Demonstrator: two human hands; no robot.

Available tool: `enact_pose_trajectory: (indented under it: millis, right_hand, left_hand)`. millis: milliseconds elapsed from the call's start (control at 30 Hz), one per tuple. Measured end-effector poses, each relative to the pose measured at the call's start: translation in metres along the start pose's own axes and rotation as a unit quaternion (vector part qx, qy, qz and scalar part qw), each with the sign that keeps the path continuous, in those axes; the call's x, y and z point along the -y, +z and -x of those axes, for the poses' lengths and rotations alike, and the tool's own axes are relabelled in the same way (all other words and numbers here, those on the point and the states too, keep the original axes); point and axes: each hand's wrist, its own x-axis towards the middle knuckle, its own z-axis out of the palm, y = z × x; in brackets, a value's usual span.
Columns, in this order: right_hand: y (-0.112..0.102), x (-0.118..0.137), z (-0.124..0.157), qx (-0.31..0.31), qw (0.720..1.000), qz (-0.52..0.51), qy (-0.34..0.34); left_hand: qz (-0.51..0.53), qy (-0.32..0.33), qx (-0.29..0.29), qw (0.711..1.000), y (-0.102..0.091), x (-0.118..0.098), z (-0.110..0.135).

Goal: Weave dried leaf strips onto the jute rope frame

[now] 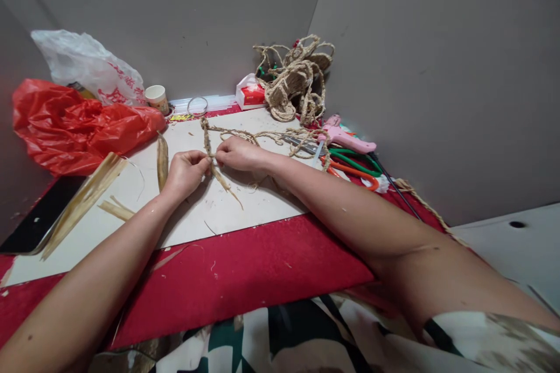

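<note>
My left hand (186, 170) and my right hand (238, 154) meet at the middle of a pale board (245, 210). Both pinch the same straw rope (209, 139), which runs from the board's far edge toward me and ends in loose fibres (227, 185) below my fingers. Another stretch of the rope (280, 137) trails right toward the tools. Flat straw strips (83, 198) lie on the board to the left of my left hand.
A pile of woven straw rope (295, 78) sits in the far corner beside a red tissue pack (249, 93). A pink glue gun (345, 137) and orange and green scissors (354, 166) lie right. Red bag (74, 122), white bag (87, 67), paper cup (156, 96) and dark phone (39, 218) lie left.
</note>
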Motion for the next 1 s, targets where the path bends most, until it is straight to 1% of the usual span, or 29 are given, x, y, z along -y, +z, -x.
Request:
enact_pose_trajectory:
  millis: [100, 200, 267, 400, 500, 567, 667, 767, 900, 1000]
  right_hand:
    - [0.001, 0.003, 0.002, -0.011, 1.0, 0.004, -0.003]
    - [0.0, 0.003, 0.003, 0.014, 1.0, 0.004, -0.019]
    - [0.0, 0.002, 0.004, 0.022, 0.999, 0.026, -0.028]
    - [0.002, 0.001, 0.006, -0.022, 0.995, 0.091, -0.043]
    - [0.003, 0.002, 0.007, -0.044, 0.991, 0.116, -0.058]
    - [0.003, 0.002, 0.008, -0.056, 0.989, 0.123, -0.063]
    - [0.001, 0.003, 0.007, -0.048, 0.994, 0.081, -0.054]
    - [-0.005, 0.001, 0.005, 0.0, 1.0, 0.005, -0.022]
    - [-0.012, -0.003, 0.004, 0.054, 0.997, -0.063, 0.002]
    - [-0.008, 0.0, 0.005, 0.05, 0.988, -0.14, 0.04]
  left_hand:
    - [0.012, 0.001, -0.002, 1.0, 0.0, -0.001, 0.001]
    - [0.038, -0.011, 0.004, 0.999, 0.0, -0.006, 0.004]
    - [0.045, -0.021, 0.011, 0.999, 0.0, -0.009, 0.006]
    - [0.052, -0.035, 0.028, 0.998, -0.001, -0.01, 0.007]
    - [0.069, -0.04, 0.051, 0.996, -0.002, -0.009, 0.006]
    - [0.069, -0.041, 0.054, 0.995, -0.003, -0.008, 0.005]
    - [0.06, -0.023, 0.03, 0.997, -0.003, -0.006, 0.003]
    - [0.055, 0.003, 0.011, 0.998, -0.003, -0.003, 0.001]
    - [0.04, 0.014, 0.0, 0.999, -0.002, -0.003, 0.001]
    - [0.03, 0.023, -0.005, 0.999, -0.002, -0.005, 0.002]
